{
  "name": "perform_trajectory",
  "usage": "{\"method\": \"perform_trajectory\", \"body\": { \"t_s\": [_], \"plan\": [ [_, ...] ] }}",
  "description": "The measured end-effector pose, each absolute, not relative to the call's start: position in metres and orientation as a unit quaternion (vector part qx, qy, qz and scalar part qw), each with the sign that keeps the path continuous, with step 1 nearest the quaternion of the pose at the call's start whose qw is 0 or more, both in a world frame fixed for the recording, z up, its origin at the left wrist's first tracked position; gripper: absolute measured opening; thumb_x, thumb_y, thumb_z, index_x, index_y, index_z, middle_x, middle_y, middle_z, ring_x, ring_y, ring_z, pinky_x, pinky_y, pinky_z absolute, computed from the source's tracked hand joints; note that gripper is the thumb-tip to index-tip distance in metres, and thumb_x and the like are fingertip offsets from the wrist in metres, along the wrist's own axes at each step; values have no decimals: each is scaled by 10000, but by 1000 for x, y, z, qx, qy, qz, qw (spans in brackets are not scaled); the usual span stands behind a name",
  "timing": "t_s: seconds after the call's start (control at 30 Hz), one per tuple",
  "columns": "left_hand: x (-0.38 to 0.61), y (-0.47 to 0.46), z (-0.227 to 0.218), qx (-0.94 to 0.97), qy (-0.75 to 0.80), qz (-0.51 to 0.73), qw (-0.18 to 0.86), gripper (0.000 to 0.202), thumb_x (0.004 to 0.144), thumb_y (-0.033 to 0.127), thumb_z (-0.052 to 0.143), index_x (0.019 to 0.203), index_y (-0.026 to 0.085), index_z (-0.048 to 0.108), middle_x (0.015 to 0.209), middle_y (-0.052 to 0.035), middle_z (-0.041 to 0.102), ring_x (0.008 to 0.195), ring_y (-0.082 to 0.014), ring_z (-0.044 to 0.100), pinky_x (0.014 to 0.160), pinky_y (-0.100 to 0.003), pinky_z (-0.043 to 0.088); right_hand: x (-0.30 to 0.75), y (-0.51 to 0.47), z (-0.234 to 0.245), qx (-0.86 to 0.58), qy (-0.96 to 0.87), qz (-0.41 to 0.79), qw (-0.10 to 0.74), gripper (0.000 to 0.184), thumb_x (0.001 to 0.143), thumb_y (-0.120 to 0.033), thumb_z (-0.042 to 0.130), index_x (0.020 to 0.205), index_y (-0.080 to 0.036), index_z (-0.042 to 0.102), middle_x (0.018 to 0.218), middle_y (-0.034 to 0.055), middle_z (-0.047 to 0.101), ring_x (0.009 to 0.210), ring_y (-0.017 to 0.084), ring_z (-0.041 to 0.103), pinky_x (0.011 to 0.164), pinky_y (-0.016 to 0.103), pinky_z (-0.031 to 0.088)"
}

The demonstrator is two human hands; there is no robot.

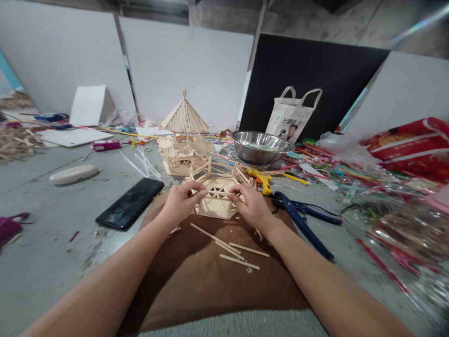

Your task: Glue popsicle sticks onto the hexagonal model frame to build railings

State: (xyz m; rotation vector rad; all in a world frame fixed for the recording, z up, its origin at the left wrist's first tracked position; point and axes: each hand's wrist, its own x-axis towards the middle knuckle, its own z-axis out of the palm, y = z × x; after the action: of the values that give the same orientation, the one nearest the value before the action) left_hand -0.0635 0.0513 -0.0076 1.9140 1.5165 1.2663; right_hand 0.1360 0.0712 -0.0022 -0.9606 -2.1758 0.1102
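Observation:
A small frame model of pale wooden sticks (214,209), with posts and criss-cross railings, stands on a brown sheet (210,295). At its front, a thin wooden stick (218,193) lies level across the upper railing. My left hand (183,199) pinches the stick's left end between thumb and fingers. At the other end, my right hand (249,202) pinches it the same way. Several loose wooden sticks (239,262) lie on the sheet nearer to me. Behind the frame rises a finished-looking stick pavilion (185,117) with a pointed roof.
Left of the sheet lies a black phone (129,204), with a white oblong case (73,174) beyond. Right of my hands are a yellow glue gun (261,180) and dark blue-handled cutters (305,220). A metal bowl (262,149) and a tote bag (291,117) stand behind.

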Motion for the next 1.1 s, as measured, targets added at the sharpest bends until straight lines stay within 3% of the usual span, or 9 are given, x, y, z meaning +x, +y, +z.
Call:
{"method": "perform_trajectory", "body": {
  "t_s": [0.53,0.73,0.9,1.1],
  "plan": [
    [-64,52,-10,687,530,454,203,248,696,381,515,747,154,600,554,21,510,478,-71,377,456,-186,295,135,69,3,-393,-838,54,375,158,778,-323,482,729,-188,550,687,12,591,673,148,519,647,269,383],
    [-64,53,-11,687,534,451,196,251,699,387,507,750,159,599,556,21,508,486,-75,387,470,-192,303,134,68,-2,-409,-820,81,392,119,750,-287,518,796,-183,553,767,28,615,738,162,556,679,281,411],
    [-64,53,-11,686,538,451,189,247,701,382,501,752,160,596,551,24,511,484,-76,390,473,-193,300,135,69,-7,-400,-814,98,409,213,749,-263,518,938,-166,532,899,61,612,843,176,553,748,308,419],
    [-63,52,-10,679,538,456,203,241,697,376,509,752,155,589,559,25,510,488,-75,389,477,-192,302,136,68,-5,-391,-820,103,406,146,765,-260,495,864,-177,563,830,42,612,800,169,549,724,302,422]
  ]
}}
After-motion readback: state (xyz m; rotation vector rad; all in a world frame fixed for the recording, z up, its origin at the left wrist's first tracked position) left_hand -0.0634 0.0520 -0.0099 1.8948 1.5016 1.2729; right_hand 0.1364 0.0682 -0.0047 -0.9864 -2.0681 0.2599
